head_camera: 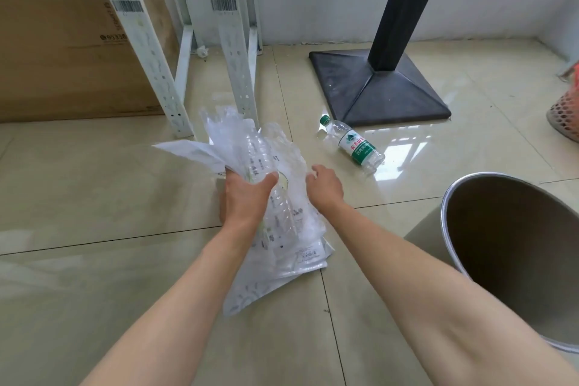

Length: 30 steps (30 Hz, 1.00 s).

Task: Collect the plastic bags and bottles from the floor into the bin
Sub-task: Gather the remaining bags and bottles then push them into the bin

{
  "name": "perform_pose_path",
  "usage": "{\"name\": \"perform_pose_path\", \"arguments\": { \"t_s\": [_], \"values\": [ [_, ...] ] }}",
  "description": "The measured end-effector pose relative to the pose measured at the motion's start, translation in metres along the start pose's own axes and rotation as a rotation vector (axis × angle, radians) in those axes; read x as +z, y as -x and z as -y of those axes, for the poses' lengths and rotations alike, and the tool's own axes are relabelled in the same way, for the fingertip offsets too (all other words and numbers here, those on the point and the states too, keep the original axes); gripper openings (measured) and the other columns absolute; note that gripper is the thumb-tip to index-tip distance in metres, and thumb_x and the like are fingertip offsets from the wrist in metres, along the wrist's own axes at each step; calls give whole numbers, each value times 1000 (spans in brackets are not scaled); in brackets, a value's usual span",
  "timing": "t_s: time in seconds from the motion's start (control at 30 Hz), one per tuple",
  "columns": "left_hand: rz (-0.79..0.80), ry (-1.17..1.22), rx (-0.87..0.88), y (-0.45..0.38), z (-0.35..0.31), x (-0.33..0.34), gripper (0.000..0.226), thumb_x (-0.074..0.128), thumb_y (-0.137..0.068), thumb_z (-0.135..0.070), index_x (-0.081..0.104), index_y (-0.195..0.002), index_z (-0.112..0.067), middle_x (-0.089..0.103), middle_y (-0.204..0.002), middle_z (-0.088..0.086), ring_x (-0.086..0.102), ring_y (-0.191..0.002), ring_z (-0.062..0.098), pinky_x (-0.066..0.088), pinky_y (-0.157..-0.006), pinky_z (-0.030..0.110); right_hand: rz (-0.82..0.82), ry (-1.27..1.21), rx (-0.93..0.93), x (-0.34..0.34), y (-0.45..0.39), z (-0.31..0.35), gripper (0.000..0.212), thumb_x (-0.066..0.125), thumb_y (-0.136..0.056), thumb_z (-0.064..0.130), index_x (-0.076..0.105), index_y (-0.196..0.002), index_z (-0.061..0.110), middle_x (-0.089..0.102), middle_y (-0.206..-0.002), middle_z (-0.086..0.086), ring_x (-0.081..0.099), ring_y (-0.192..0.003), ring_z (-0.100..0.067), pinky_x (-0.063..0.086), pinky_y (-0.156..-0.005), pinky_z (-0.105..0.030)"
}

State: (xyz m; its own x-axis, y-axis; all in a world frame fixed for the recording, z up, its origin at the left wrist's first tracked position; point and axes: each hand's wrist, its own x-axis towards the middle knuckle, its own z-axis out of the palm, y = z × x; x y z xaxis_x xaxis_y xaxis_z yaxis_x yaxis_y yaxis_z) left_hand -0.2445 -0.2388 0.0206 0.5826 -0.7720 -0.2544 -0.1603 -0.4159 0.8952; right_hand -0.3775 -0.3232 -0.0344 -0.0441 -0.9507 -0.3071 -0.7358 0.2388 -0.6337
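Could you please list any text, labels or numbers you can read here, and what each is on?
"农夫山" on the green-and-white bottle label; smaller print blurred.
"9533", cut off, on the cardboard box; vertical print above unreadable.
Barcode stickers on the shelf posts: digits unreadable.
Plastic bags: print too small.

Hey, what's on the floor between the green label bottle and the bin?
Nothing: in the head view, only bare glossy tile separates the green-label bottle from the bin. The bundle of plastic bags sits off to the left.
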Motion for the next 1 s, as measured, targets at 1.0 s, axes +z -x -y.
{"name": "perform_pose_path", "arguments": {
  "t_s": [1.0],
  "values": [
    [48,-39,8,-73,-16,84,85,71,-73,-47,34,-146,-21,50,-144,-1,48,-132,23,39,-105,35,-156,395,238,-36,-139,-61,67,68,-85,45,41,-132,7,53,-134,-16,53,-124,-33,42,-100,-43]
  ]
}}
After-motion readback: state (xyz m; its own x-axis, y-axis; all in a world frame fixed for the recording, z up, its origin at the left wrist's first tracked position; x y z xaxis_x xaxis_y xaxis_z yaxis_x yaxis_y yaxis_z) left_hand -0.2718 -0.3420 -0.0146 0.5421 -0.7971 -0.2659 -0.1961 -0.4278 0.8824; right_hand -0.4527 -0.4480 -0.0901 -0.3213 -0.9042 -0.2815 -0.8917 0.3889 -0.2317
